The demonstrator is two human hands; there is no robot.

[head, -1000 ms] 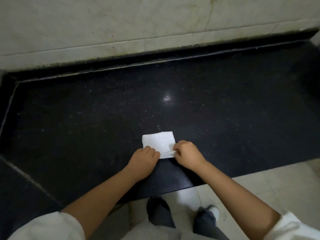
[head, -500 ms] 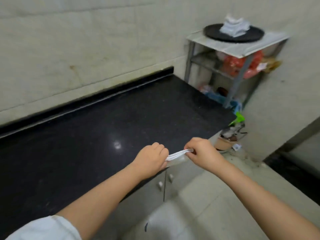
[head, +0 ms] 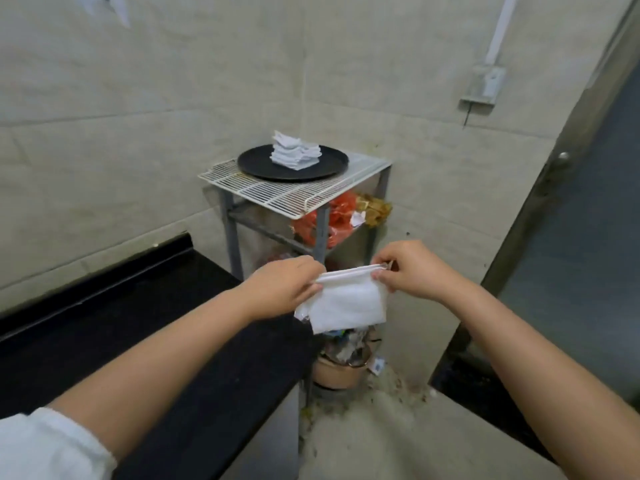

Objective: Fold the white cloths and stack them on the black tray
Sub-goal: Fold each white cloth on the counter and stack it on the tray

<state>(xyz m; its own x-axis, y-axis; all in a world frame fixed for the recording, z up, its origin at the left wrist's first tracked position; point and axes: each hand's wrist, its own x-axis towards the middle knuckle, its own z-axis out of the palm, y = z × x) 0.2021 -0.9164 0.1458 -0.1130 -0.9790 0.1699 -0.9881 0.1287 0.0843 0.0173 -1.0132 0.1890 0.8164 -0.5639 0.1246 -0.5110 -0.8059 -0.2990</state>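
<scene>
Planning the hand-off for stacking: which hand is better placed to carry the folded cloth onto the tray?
Probably the right hand. Both hands pinch the folded cloth in the air, but the left hand is over the black counter, while the right is on the open side facing the black tray on the wire rack.

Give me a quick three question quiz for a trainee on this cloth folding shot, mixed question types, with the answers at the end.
1. True or false: the black tray stands on the dark counter.
2. Multiple choice: how is the folded white cloth held? A, by the left hand alone; B, by both hands, the right hand included, along its top edge; C, it lies on the counter.
3. Fill in: on the tray there is already a ___ of folded cloths.

Key: 1 false, it stands on the white wire rack; 2 B; 3 stack.
</scene>
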